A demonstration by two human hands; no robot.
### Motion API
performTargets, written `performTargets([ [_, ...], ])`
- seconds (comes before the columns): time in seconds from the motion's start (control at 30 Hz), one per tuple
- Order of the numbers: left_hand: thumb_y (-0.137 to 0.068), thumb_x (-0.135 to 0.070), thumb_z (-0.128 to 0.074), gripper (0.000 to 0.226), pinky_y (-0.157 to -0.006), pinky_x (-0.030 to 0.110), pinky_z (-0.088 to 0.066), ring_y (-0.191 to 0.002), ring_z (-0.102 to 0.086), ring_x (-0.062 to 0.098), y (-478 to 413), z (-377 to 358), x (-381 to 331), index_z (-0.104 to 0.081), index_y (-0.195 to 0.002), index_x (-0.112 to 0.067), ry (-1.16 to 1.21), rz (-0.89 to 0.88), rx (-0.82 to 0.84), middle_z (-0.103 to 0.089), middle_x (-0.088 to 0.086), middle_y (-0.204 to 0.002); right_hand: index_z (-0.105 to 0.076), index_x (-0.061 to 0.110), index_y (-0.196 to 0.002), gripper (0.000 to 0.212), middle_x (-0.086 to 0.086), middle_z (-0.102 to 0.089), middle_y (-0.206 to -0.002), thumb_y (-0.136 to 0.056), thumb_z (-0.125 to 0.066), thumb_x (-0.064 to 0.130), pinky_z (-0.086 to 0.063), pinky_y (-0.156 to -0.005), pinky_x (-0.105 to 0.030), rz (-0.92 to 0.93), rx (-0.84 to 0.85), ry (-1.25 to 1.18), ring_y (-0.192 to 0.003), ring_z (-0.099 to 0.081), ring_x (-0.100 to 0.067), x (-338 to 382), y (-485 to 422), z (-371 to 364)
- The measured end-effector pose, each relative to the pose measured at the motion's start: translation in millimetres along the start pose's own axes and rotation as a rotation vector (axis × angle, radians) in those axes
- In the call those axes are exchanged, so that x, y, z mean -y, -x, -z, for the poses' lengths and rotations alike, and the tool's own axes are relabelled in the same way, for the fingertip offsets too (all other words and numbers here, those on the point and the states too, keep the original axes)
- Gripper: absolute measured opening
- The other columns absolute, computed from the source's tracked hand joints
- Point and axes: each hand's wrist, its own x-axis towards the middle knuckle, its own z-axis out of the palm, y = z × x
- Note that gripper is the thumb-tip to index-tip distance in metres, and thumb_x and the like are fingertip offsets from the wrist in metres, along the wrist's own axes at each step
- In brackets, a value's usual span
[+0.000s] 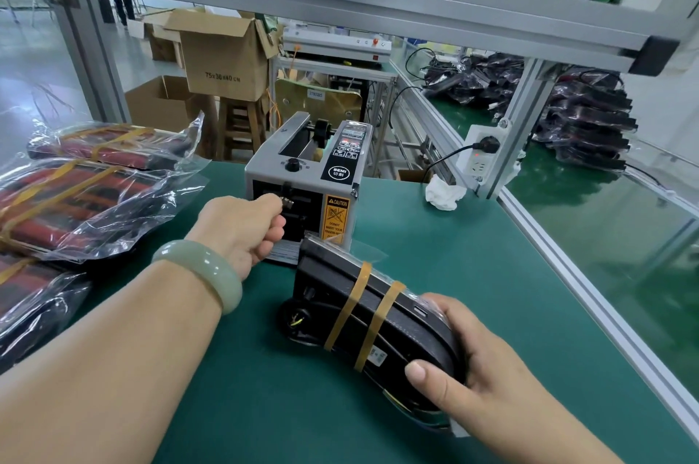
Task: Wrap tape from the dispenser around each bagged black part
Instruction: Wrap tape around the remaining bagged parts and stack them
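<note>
A grey tape dispenser [302, 176] stands in the middle of the green table. My left hand [242, 229], a pale green bangle on its wrist, is at the dispenser's front outlet with its fingers curled; whether it pinches tape there I cannot tell. A bagged black part [363, 308] lies in front of the dispenser with two amber tape bands around its middle. My right hand [465, 369] grips the near end of this part, thumb on its side.
Taped bagged parts [87, 195] lie stacked at the left of the green table [454, 255]. A crumpled white cloth [444, 193] lies right of the dispenser, beside a power strip [478, 155] on the aluminium frame. More bagged parts [582, 123] are piled beyond the frame. Cardboard boxes [223, 55] stand behind.
</note>
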Motion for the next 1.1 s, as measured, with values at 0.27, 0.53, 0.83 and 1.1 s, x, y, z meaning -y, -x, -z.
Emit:
performTargets([
  [0.27, -0.091, -0.016, -0.057, 0.022, -0.041, 0.016, -0.042, -0.046, -0.053, 0.006, 58.6, 31.1, -8.3, -0.057, -0.069, -0.014, 0.149, -0.065, 0.282, -0.06, -0.004, -0.053, -0.046, 0.05, -0.117, 0.048, 0.006, -0.062, -0.114, -0.073, -0.067, 0.05, -0.05, -0.092, -0.042, 0.002, 0.046, -0.063, -0.106, -0.062, -0.016, 5.9, -0.5, -2.3],
  [0.53, -0.076, -0.024, -0.067, 0.019, -0.081, -0.005, -0.023, -0.116, -0.031, -0.03, 114.6, 26.6, 12.1, -0.071, -0.068, -0.008, -0.357, -0.529, 0.304, -0.053, -0.053, -0.077, -0.031, 0.063, -0.121, 0.065, 0.03, -0.045, -0.118, -0.062, -0.06, 0.065, -0.042, -0.098, -0.021, -0.002, -0.16, -0.011, -0.114, -0.051, 0.003, 18.4, -8.9, -51.3],
  [0.83, -0.072, -0.029, -0.064, 0.012, -0.099, 0.022, -0.019, -0.139, -0.021, -0.001, 112.6, 24.6, 23.4, -0.073, -0.064, -0.028, -0.514, -0.549, 0.23, -0.031, -0.042, -0.117, -0.002, 0.071, -0.136, 0.079, 0.039, -0.027, -0.138, -0.068, -0.038, 0.091, -0.042, -0.099, -0.025, 0.085, -0.115, -0.003, -0.123, -0.047, 0.003, 21.2, -9.9, -53.3],
  [1.1, -0.072, -0.028, -0.064, 0.013, -0.097, 0.023, -0.021, -0.138, -0.025, 0.0, 110.9, 27.1, 21.0, -0.073, -0.063, -0.028, -0.504, -0.524, 0.23, -0.034, -0.024, -0.145, -0.031, 0.055, -0.14, 0.054, 0.023, -0.043, -0.14, -0.088, -0.037, 0.071, -0.032, -0.1, -0.007, 0.196, -0.177, 0.109, -0.129, -0.041, 0.005, 21.7, -12.3, -54.3],
])
